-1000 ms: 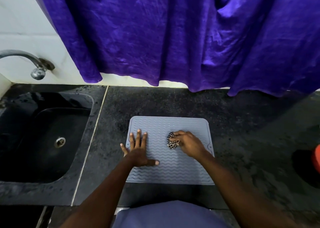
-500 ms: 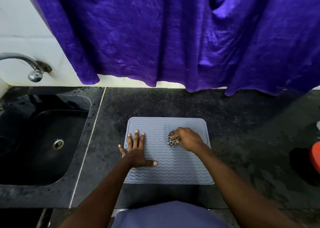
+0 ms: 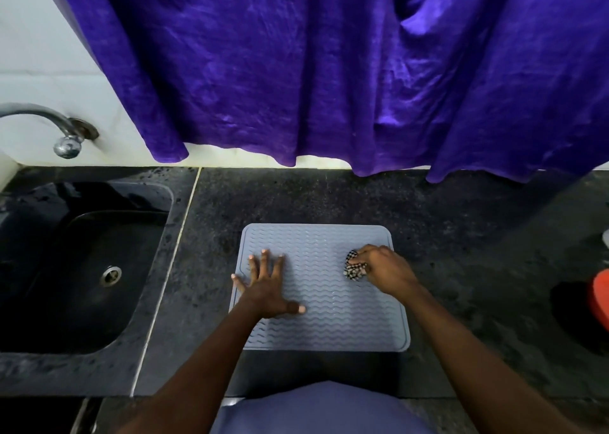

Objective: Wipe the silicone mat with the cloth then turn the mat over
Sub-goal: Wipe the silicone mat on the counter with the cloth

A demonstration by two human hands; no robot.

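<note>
A grey silicone mat (image 3: 326, 321) with wavy ridges lies flat on the dark stone counter in front of me. My left hand (image 3: 267, 285) presses on its left part, fingers spread and straight. My right hand (image 3: 384, 269) grips a bunched black-and-white checked cloth (image 3: 353, 270) and holds it against the mat near the right edge. Most of the cloth is hidden under the fingers.
A black sink (image 3: 75, 269) with a drain lies to the left, a metal tap (image 3: 62, 137) above it. A purple curtain (image 3: 329, 71) hangs over the counter's back edge. A red object (image 3: 599, 302) sits at the far right.
My right hand has slid the cloth from the mat's middle toward its right edge. My left hand has stayed pressed on the left part.
</note>
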